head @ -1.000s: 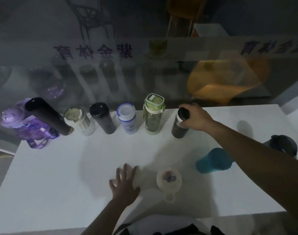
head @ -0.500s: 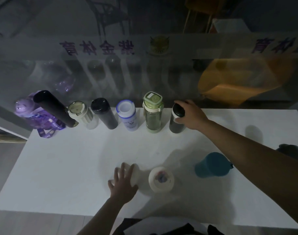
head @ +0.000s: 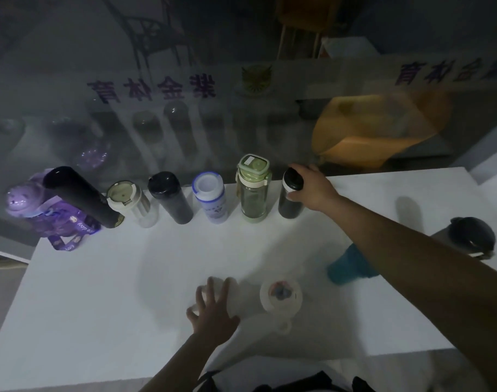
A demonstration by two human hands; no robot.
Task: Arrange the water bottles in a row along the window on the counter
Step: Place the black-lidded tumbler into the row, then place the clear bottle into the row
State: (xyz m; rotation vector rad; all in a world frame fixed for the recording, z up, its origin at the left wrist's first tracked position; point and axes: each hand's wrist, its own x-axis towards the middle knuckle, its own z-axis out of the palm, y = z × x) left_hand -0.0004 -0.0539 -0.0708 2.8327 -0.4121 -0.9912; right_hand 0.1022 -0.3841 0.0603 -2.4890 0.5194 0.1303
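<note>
Several bottles stand in a row along the window on the white counter (head: 100, 292): a purple bottle (head: 52, 219), a tall black flask (head: 80, 196), a cream-lidded one (head: 134, 205), a black one (head: 171, 198), a white-and-blue one (head: 212, 200), a green one (head: 253, 190). At the row's right end stands a black bottle with a white band (head: 289, 203), with my right hand (head: 312, 188) closed over its cap. My left hand (head: 213, 309) wraps a white bottle (head: 233, 295) near the front edge.
A pale bottle with a coloured lid (head: 281, 297) stands beside my left hand. A teal bottle (head: 345, 267) sits partly under my right forearm. A dark-lidded bottle (head: 472, 236) is at the right edge. The glass shows reflections and lettering.
The view has shifted a little. My right hand stays on the black bottle at the row's end, and my left hand stays on the white bottle.
</note>
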